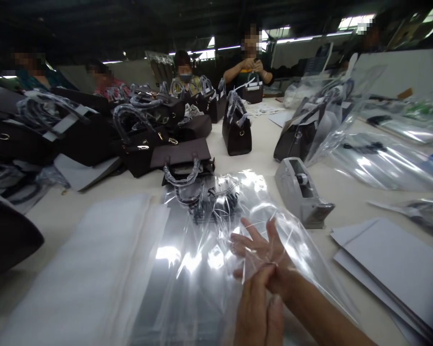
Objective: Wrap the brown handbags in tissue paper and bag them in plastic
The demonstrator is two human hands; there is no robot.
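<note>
My right hand (265, 247) reaches in from the lower right with its fingers spread. It lies under or inside the clear film of a plastic bag (216, 288); which of the two, I cannot tell. Below it, my left hand (258, 307) is closed, its fingers together on a fold of that film by the right wrist. Shiny film and dark print cover the table before me. Just beyond the bag, a dark handbag (182, 153) lies with its wrapped handles toward me. A grey tape dispenser (299, 192) stands to the right of my hands.
White sheets (90, 269) are stacked at left, white boards (393, 269) at right. Many dark handbags (68, 129) crowd the left and middle; one small handbag (237, 132) stands upright. More clear bags (389, 158) lie at right. Across the table, a person (252, 67) handles a handbag.
</note>
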